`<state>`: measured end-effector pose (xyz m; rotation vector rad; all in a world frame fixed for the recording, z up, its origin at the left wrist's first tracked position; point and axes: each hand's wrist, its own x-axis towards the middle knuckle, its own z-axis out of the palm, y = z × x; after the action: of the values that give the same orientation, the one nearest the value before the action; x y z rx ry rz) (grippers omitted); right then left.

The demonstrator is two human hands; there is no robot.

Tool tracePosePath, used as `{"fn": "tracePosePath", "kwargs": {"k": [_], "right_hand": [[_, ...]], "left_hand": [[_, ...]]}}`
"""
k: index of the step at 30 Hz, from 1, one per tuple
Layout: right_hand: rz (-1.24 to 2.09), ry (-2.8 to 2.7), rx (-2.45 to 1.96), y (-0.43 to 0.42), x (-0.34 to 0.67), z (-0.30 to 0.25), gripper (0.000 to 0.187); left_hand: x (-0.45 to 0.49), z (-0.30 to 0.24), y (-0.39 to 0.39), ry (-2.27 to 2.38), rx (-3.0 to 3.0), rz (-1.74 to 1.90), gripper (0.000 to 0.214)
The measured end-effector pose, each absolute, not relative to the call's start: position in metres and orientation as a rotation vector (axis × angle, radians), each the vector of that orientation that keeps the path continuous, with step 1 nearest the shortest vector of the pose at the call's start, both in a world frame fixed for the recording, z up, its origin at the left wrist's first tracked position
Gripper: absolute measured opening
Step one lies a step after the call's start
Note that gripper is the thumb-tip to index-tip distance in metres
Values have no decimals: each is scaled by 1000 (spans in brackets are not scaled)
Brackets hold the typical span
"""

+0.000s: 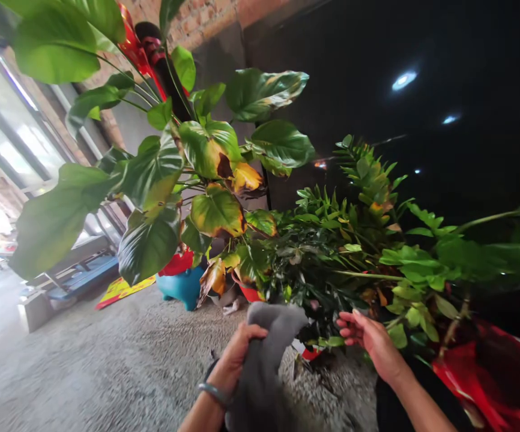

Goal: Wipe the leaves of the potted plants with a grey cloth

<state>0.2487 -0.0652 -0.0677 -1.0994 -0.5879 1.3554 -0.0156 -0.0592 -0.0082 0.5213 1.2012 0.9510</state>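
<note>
My left hand (236, 354) is closed around a grey cloth (266, 354) that hangs down over my wrist, which wears a bracelet. My right hand (368, 337) is open, fingers loosely spread, reaching towards the low leaves of a bushy green plant (354, 240) and holding nothing. Above stands a tall plant with big glossy leaves (152, 180); some of its leaves are yellow and brown at the edges (237, 177).
A teal pot (182, 288) and a red pot (251, 293) stand on the gravelly floor (107, 366). Red plastic (485, 378) lies at the lower right. A brick wall (201, 21) rises behind. A bench and glass front sit at the left.
</note>
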Motion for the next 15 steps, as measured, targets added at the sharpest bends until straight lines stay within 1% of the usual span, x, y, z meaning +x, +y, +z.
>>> {"fn": "tracePosePath", "kwargs": {"k": [4,6,8,12,14,15], "right_hand": [[1331,-535,-1074,-64,246,-66,47],[1353,-556,-1063,-65,245,-63,44],[1363,-587,-1061,-66,244,-61,40],[1339,-567,-1075,-68,246,-58,42],[1329,-550,-1076,-68,247,-57,45],[1326,-546,-1077,-68,247,-57,46]], "left_hand": [[-12,46,-38,1114,573,1304,16],[-1,57,-23,1065,577,1422,16],[11,46,-16,1085,612,1393,17],[16,-6,-37,1250,700,1066,18],[9,-17,-53,1282,694,1025,20],[4,-14,-58,1273,691,1055,23]]}}
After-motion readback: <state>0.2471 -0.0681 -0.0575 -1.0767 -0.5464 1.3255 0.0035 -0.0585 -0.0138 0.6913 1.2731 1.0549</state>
